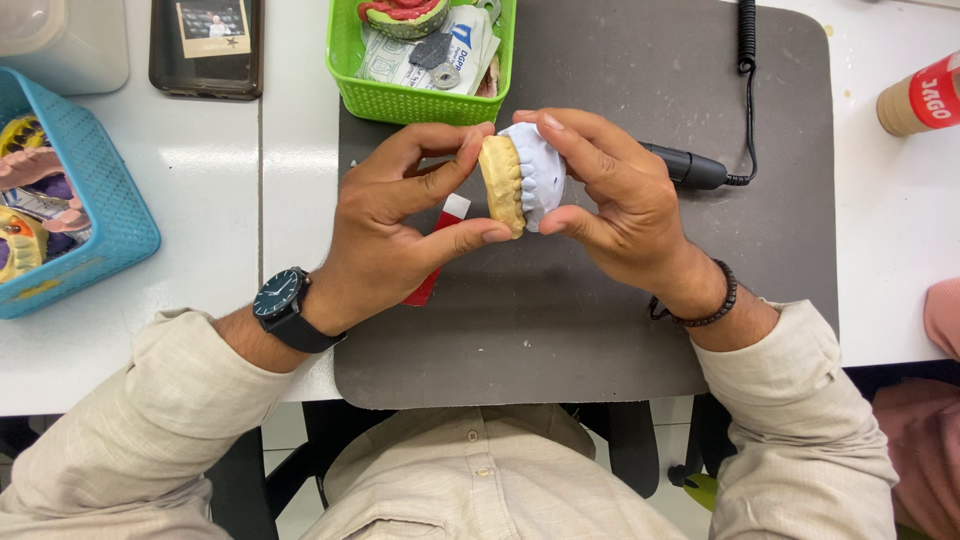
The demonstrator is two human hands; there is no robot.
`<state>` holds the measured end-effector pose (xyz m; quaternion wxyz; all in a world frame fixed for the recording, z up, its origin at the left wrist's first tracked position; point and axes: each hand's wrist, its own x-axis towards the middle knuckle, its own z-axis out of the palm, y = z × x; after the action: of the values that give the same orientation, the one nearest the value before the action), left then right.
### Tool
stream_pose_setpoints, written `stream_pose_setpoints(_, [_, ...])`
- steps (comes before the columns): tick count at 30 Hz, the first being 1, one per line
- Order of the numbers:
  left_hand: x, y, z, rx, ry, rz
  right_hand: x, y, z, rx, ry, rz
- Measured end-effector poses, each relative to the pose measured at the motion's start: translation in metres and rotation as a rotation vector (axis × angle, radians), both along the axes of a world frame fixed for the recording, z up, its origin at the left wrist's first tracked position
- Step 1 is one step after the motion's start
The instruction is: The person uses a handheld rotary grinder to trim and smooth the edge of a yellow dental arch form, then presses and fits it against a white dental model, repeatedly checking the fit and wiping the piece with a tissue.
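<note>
1. Now, your left hand [400, 215] pinches the yellow cast [502, 185] between thumb and forefinger, closed on it, above the grey mat [600, 320].
2. Your right hand [610, 195] is closed on the white cast [540, 172], with the fingertips curled over its top and the thumb under it.
3. Both casts meet tooth row to tooth row, touching, held in the air between your hands just in front of the green basket [345, 60].
4. To seat them well, I'd say keep your grip on the bases, not the teeth, and press evenly so neither cast tilts; check the seam all along.
5. Far left, a blue basket [110, 190] holds more casts and a pale packet; its print is too small to tell.
6. Beside it at the top lies a dark phone [205, 48] with a small card on it.
7. Under your left hand a red-and-white tube [445, 225] lies on the mat.
8. Inside the green basket there is a white packet with blue print [455, 45], flat under a red-and-green cast.
9. At right, a black handpiece [690, 168] with a coiled cord lies on the mat.
10. Far right, a tan roll with a red label [925, 95] lies on the table.
</note>
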<state>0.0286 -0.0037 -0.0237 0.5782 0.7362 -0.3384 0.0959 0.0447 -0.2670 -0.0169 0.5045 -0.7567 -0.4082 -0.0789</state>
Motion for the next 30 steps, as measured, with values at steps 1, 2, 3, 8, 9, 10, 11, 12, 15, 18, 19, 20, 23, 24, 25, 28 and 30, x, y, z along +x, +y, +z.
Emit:
stream_pose_setpoints(1, [-0.0006, 0.0001, -0.0001, -0.009, 0.002, -0.002, -0.0014, 0.0008, 0.0011, 0.002, 0.000, -0.011])
stream_pose_setpoints(2, [-0.0011, 0.0003, 0.0001, -0.007, -0.004, -0.004, -0.0029, 0.0010, 0.0024, 0.003, 0.000, -0.022])
stream_pose_setpoints(3, [-0.0010, 0.0001, 0.0002, -0.006, -0.012, -0.006, -0.0043, 0.0024, 0.0026, 0.025, 0.018, -0.024])
stream_pose_setpoints(8, [-0.0023, -0.0015, 0.0003, -0.081, 0.013, -0.008, -0.0073, 0.0038, 0.0021, 0.079, 0.088, -0.043])
stream_pose_setpoints(9, [-0.0029, -0.0017, -0.0003, -0.083, 0.064, -0.018, -0.0067, 0.0054, 0.0003, 0.155, 0.152, -0.007])
stream_pose_setpoints(10, [-0.0037, -0.0020, -0.0009, -0.086, 0.114, -0.027, -0.0064, 0.0060, -0.0012, 0.230, 0.216, 0.030])
stream_pose_setpoints(11, [-0.0042, -0.0027, -0.0018, -0.123, 0.165, -0.046, -0.0059, 0.0058, -0.0021, 0.228, 0.188, 0.037])
stream_pose_setpoints(12, [-0.0045, -0.0041, -0.0027, -0.159, 0.214, -0.064, -0.0052, 0.0053, -0.0028, 0.226, 0.160, 0.045])
stream_pose_setpoints(15, [-0.0033, -0.0038, -0.0052, -0.250, 0.301, -0.124, -0.0035, 0.0021, -0.0022, 0.183, 0.101, 0.059])
stream_pose_setpoints(18, [-0.0010, -0.0043, -0.0066, -0.337, 0.337, -0.182, -0.0029, -0.0019, 0.0008, 0.137, 0.086, 0.068])
stream_pose_setpoints(19, [-0.0004, -0.0042, -0.0066, -0.367, 0.345, -0.200, -0.0026, -0.0023, 0.0017, 0.130, 0.090, 0.074])
stream_pose_setpoints(20, [0.0000, -0.0036, -0.0060, -0.295, 0.303, -0.161, -0.0023, -0.0028, 0.0024, 0.124, 0.094, 0.079])
stream_pose_setpoints(23, [0.0009, 0.0006, -0.0033, -0.113, 0.151, -0.044, -0.0011, -0.0022, 0.0035, 0.132, 0.127, 0.095])
stream_pose_setpoints(24, [0.0004, 0.0012, -0.0023, -0.071, 0.084, -0.005, -0.0021, -0.0026, 0.0039, 0.142, 0.148, 0.098])
stream_pose_setpoints(25, [0.0002, 0.0022, -0.0016, -0.029, 0.017, 0.033, -0.0024, -0.0022, 0.0039, 0.147, 0.155, 0.098])
stream_pose_setpoints(28, [-0.0011, 0.0023, -0.0003, -0.035, 0.025, 0.054, -0.0023, -0.0016, 0.0039, 0.146, 0.146, 0.092])
stream_pose_setpoints(30, [-0.0006, 0.0009, -0.0007, -0.182, 0.208, -0.037, -0.0010, -0.0013, 0.0055, 0.131, 0.118, 0.080])
